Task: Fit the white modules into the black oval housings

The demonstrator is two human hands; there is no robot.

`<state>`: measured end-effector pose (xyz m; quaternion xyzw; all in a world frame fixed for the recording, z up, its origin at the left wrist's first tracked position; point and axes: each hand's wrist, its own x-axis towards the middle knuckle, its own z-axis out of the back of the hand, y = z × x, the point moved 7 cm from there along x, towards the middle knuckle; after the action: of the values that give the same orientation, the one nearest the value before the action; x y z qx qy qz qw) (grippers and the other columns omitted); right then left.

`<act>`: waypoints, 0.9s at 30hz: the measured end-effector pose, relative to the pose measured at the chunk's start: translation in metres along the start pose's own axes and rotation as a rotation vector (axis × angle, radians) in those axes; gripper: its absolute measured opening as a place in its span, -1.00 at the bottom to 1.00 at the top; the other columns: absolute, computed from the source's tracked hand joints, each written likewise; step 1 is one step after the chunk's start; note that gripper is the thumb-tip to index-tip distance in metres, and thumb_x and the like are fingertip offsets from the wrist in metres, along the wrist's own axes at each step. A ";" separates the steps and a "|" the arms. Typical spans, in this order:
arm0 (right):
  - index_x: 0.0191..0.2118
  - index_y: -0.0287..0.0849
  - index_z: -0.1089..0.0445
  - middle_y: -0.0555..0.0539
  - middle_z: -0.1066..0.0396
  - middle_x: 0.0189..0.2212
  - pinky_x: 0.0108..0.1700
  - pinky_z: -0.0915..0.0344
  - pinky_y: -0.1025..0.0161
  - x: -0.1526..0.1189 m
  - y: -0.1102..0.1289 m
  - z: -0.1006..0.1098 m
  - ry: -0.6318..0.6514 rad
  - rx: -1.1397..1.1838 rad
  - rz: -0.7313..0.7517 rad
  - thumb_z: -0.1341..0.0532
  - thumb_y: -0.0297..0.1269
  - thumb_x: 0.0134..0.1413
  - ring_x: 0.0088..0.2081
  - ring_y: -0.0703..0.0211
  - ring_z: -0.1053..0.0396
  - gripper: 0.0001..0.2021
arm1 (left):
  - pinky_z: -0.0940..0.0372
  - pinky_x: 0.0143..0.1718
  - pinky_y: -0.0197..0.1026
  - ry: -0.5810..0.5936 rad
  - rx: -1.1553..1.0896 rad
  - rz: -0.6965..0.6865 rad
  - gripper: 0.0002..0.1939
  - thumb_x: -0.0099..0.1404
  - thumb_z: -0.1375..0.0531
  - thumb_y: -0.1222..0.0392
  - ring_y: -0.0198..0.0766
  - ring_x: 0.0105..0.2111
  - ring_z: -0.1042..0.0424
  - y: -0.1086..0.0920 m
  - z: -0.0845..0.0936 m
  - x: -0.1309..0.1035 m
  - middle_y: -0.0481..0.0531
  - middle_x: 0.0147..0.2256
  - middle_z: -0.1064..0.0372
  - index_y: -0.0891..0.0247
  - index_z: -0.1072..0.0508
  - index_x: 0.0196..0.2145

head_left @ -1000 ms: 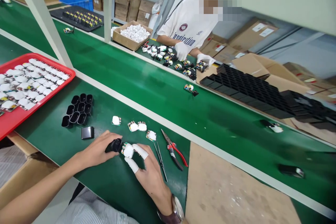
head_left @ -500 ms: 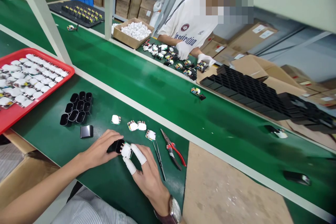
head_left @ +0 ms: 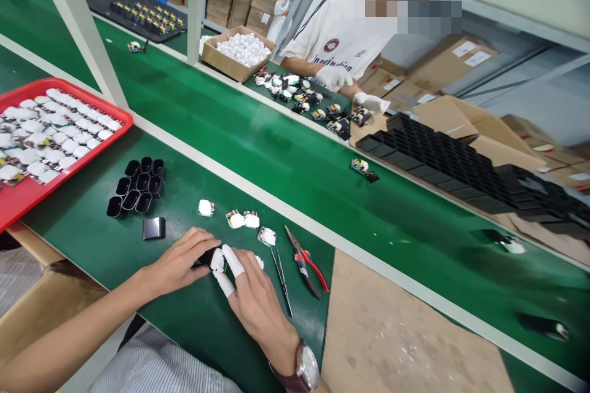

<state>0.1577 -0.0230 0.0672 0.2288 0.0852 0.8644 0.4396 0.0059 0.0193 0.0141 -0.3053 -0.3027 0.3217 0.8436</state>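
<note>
My left hand (head_left: 187, 260) is wrapped round a small black plastic housing (head_left: 206, 256), mostly covered by the fingers. White finger cots cover the thumb and forefinger of my right hand (head_left: 255, 298), which pinch a small circuit board with a white top (head_left: 218, 260) at the housing's mouth. How far the board sits inside is hidden. Partly behind my right hand shows another white piece (head_left: 259, 262). Beyond the hands lie a single white-topped board (head_left: 205, 207) and several more, including one board (head_left: 267, 236) near the tweezers (head_left: 281, 282).
Red-handled pliers (head_left: 306, 261) lie right of the tweezers, beside a cardboard sheet (head_left: 405, 325). Several black housings (head_left: 142, 182) stand left, near a red tray (head_left: 120, 127) of boards. Across the green conveyor (head_left: 276, 153), a co-worker's gloved hands (head_left: 335, 78) are among parts.
My right hand has moved left, bringing the white-topped board up against the housing in my left hand. Parts on the conveyor have shifted right, and the view has shifted slightly.
</note>
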 end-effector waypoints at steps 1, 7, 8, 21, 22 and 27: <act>0.35 -0.28 -0.20 -0.32 -0.46 0.11 -0.02 -0.57 -0.09 0.001 0.000 -0.001 0.011 -0.015 0.004 -0.01 -0.55 0.38 0.06 -0.17 -0.44 -0.53 | -0.37 0.20 0.16 0.006 -0.005 0.002 -0.45 0.48 -0.24 0.30 0.03 0.17 -0.33 0.000 0.000 0.000 0.22 0.16 -0.36 0.14 -0.22 0.35; 0.33 -0.29 -0.21 -0.33 -0.41 0.23 0.10 -0.55 -0.13 0.000 -0.005 -0.003 -0.009 -0.011 -0.015 -0.14 -0.39 0.45 0.19 -0.18 -0.42 -0.59 | -0.39 0.14 0.10 -0.007 -0.014 0.041 -0.47 0.49 -0.28 0.20 -0.01 0.09 -0.39 0.000 0.002 0.002 0.20 0.11 -0.41 0.15 -0.25 0.32; 0.30 -0.27 -0.25 -0.33 -0.40 0.25 0.12 -0.54 -0.14 -0.001 -0.004 -0.003 -0.028 -0.017 -0.001 -0.16 -0.40 0.44 0.21 -0.18 -0.41 -0.61 | -0.39 0.12 0.09 -0.017 -0.009 0.045 -0.48 0.48 -0.29 0.19 -0.01 0.07 -0.40 0.000 0.002 0.002 0.19 0.10 -0.43 0.14 -0.25 0.31; 0.10 -0.17 -0.45 -0.22 -0.48 0.17 0.08 -0.50 -0.11 0.009 -0.004 -0.001 -0.081 0.028 -0.009 -0.23 -0.27 0.44 0.11 -0.12 -0.45 -0.79 | -0.49 0.06 0.09 -0.096 0.053 0.050 -0.54 0.48 -0.27 0.22 -0.02 0.04 -0.47 0.000 0.004 -0.008 0.21 0.09 -0.43 0.12 -0.28 0.26; 0.16 -0.15 -0.42 -0.23 -0.49 0.16 0.09 -0.50 -0.11 0.004 -0.012 0.006 -0.136 0.054 -0.039 -0.24 -0.29 0.43 0.11 -0.10 -0.46 -0.74 | -0.50 0.06 0.08 -0.109 0.107 0.024 -0.61 0.50 -0.23 0.26 -0.03 0.05 -0.48 -0.005 0.004 -0.011 0.21 0.10 -0.43 0.12 -0.32 0.22; 0.26 -0.07 -0.36 -0.22 -0.48 0.13 0.15 -0.49 -0.11 -0.039 -0.057 0.036 -0.264 0.058 -0.222 -0.25 -0.35 0.40 0.13 -0.07 -0.49 -0.63 | -0.54 -0.11 -0.13 -0.184 0.313 -0.070 -0.80 0.53 -0.17 0.34 -0.17 -0.13 -0.57 -0.024 0.022 -0.002 0.15 -0.02 -0.47 0.15 -0.46 0.03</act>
<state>0.2354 -0.0217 0.0663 0.3422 0.0765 0.7701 0.5329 -0.0025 0.0105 0.0442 -0.1290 -0.3355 0.3617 0.8602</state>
